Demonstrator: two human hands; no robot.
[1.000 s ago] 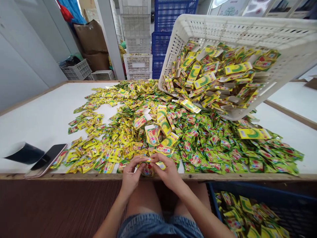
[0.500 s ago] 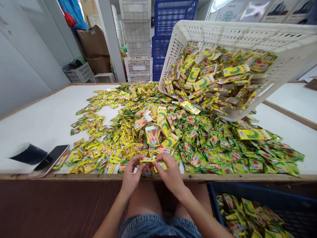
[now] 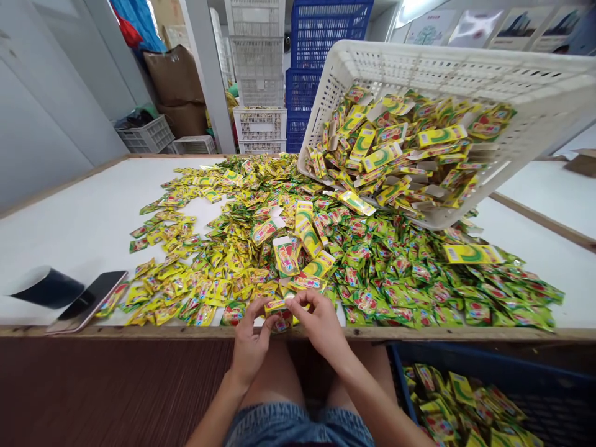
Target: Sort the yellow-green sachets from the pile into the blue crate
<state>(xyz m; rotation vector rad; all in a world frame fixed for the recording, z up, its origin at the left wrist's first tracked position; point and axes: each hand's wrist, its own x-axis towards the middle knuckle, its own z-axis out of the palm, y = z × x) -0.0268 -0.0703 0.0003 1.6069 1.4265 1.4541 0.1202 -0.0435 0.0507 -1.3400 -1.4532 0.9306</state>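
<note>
Close to the table's front edge, my left hand [image 3: 251, 332] pinches the left end of a small yellow candy box [image 3: 278, 305]. The fingers of my right hand [image 3: 316, 321] are closed at the box's other end, by its top edge. A green and red packet [image 3: 282, 321] shows just under the box; whether it is also held I cannot tell. Behind my hands lie several yellow boxes with open flaps, one of them a box [image 3: 286, 256] with its front up. Yellow packets [image 3: 218, 288] heap to the left, green packets [image 3: 400, 292] to the right.
A white basket [image 3: 526, 93] full of open boxes tilts toward me at the back right. A dark cup [image 3: 51, 288] lies beside a phone [image 3: 95, 301] at the left. Below the table's right side, a blue crate [image 3: 465, 357] holds boxes. Stacked crates [image 3: 259, 74] stand behind.
The box in my hands has tilted slightly, and my right fingers have shifted a little along its top edge. The whole view has moved slightly; the heaps look the same.
</note>
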